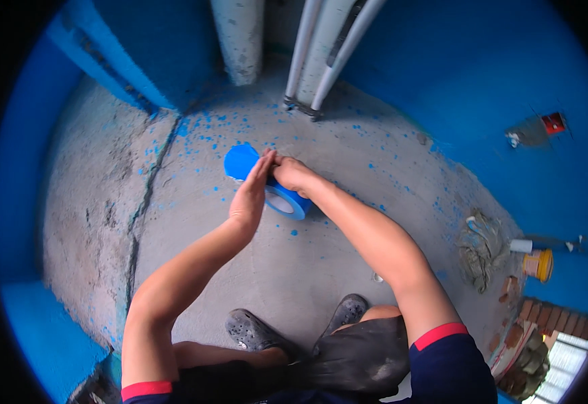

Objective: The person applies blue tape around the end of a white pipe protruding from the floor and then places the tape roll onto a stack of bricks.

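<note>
A wide blue roll of tape (285, 205), with a pale inner ring, lies on its side at mid-floor, a flat blue piece (239, 160) at its far left. My left hand (256, 187) is on edge against it, fingers straight and thumb out of sight. My right hand (290, 176) has curled fingers on the roll, close beside the left fingertips, and partly hides it.
Grey floor (331, 256) with blue flecks and a long crack, blue walls (442, 81) around. White pipes (314, 74) stand ahead. At the right are a crumpled sack (482, 246), a yellow bucket (536, 264) and bricks (557, 316). My feet are below.
</note>
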